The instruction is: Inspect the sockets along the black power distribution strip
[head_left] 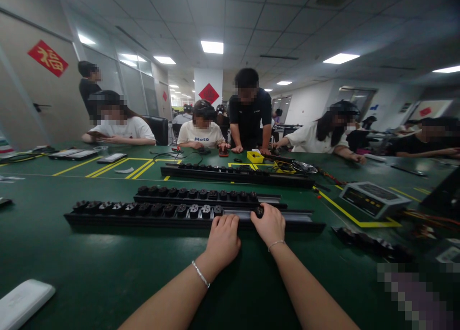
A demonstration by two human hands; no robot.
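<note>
A long black rail (108, 219) with several round black sockets (154, 208) set along it lies across the green table in front of me. My left hand (223, 239) rests on the rail's near edge, fingers curled over it. My right hand (270, 224) is beside it, fingers closed around one round black socket (259, 211) on the rail. A second rail with sockets (201, 195) lies just behind, and a third (233, 173) lies farther back.
Several people sit or stand at the table's far side. A yellow parts box (255, 156) and a metal bowl (304, 167) stand near them. A grey scale (373, 199) is at the right, loose black sockets (373, 245) near it, and a white object (21, 302) at the front left.
</note>
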